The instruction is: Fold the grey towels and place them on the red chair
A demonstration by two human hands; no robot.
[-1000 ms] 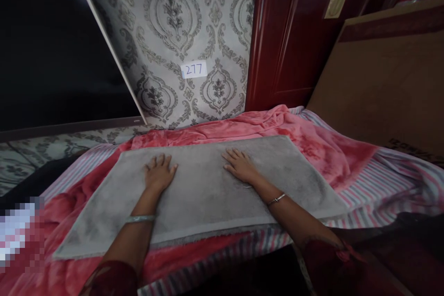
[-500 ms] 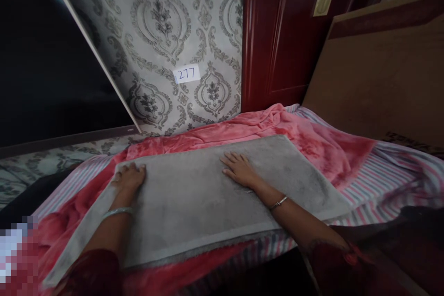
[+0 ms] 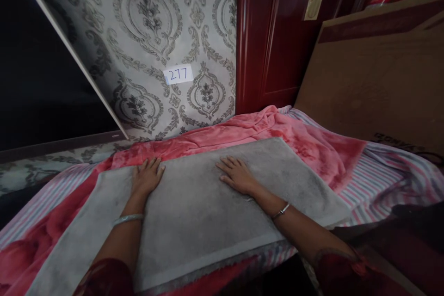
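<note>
A grey towel-like cloth (image 3: 204, 203) lies spread out, two layers showing along its near edge. My left hand (image 3: 147, 176) rests flat on its upper left part, fingers apart and pointing at the far edge. On the upper middle of the cloth my right hand (image 3: 237, 175) lies palm down with its fingers spread. Neither hand grips anything. Under the cloth is a pink and red plush blanket (image 3: 322, 152), and beneath that a striped sheet (image 3: 378, 173).
Behind the cloth stands a patterned wall (image 3: 149, 51) with a paper label (image 3: 178, 74) reading 277. A dark screen (image 3: 45, 69) is at the left. A dark red door panel (image 3: 270, 32) and a large cardboard box (image 3: 374, 74) stand at the right.
My left hand has moved right along the cloth, away from its left edge. My right hand stays in nearly the same place. The view has shifted slightly.
</note>
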